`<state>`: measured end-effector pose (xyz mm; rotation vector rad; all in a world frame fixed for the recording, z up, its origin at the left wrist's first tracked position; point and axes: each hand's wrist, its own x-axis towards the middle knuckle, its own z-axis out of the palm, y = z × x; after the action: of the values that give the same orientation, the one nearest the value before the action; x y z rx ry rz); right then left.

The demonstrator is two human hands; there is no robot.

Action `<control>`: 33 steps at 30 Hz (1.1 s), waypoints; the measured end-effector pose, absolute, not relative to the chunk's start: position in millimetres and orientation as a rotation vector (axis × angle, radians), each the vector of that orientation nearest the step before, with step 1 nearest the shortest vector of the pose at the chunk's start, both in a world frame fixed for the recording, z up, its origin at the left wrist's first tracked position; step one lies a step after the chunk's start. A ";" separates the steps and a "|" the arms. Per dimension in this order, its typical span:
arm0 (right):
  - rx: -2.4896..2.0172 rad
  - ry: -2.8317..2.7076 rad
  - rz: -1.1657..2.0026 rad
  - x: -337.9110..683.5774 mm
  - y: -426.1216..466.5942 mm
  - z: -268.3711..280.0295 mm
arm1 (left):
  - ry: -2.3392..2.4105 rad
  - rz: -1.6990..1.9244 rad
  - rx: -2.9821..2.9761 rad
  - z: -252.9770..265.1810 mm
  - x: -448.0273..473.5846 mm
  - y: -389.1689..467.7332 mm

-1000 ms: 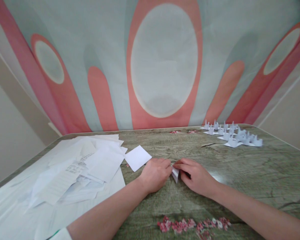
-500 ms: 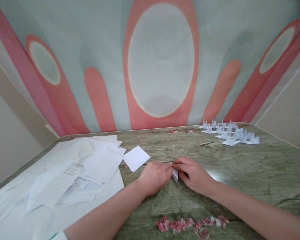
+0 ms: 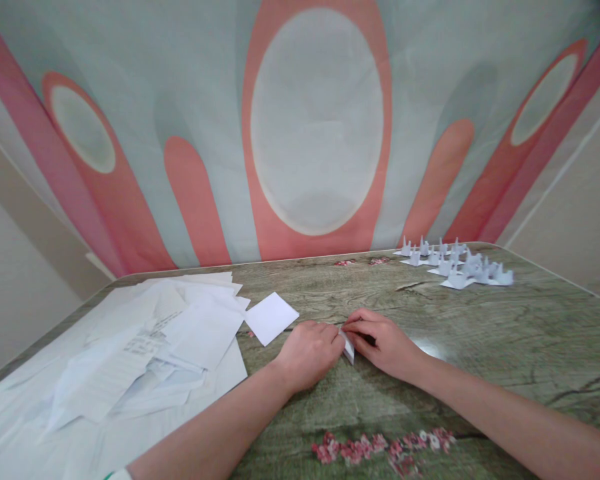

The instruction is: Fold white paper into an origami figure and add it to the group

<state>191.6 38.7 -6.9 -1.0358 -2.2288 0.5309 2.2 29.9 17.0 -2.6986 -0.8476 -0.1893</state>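
A small folded piece of white paper (image 3: 349, 351) is held between my two hands, low over the middle of the table. My left hand (image 3: 309, 355) is closed at its left side, with the fingertips tucked out of sight. From the right, my right hand (image 3: 380, 343) pinches the paper's upper end between thumb and fingers. Much of the paper is hidden by the fingers. Beyond my left hand lies a square white sheet (image 3: 273, 318), flat on the table.
A wide heap of loose white papers (image 3: 200, 327), some printed, covers the left of the wood-grain table (image 3: 520, 353). Several small folded paper figures (image 3: 457, 280) stand at the back right. A patterned cloth or panel (image 3: 320, 120) rises behind the table.
The whole view has shifted slightly. Both hands keep hold of the folded paper in nearly the same place, with only small finger movement.
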 end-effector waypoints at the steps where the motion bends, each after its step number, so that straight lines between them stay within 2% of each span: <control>1: -1.035 -2.227 0.539 192.0 39.5 -7.2 | -0.849 -0.184 -2.699 16.8 2.3 29.5; 33: -1.031 -2.241 0.466 192.0 40.6 -11.2 | -0.702 -0.267 -2.748 14.3 5.5 28.8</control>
<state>192.0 40.6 -11.2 -1.0307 -2.2406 0.4661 5.5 28.8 14.3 -2.7476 -0.7018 -0.2670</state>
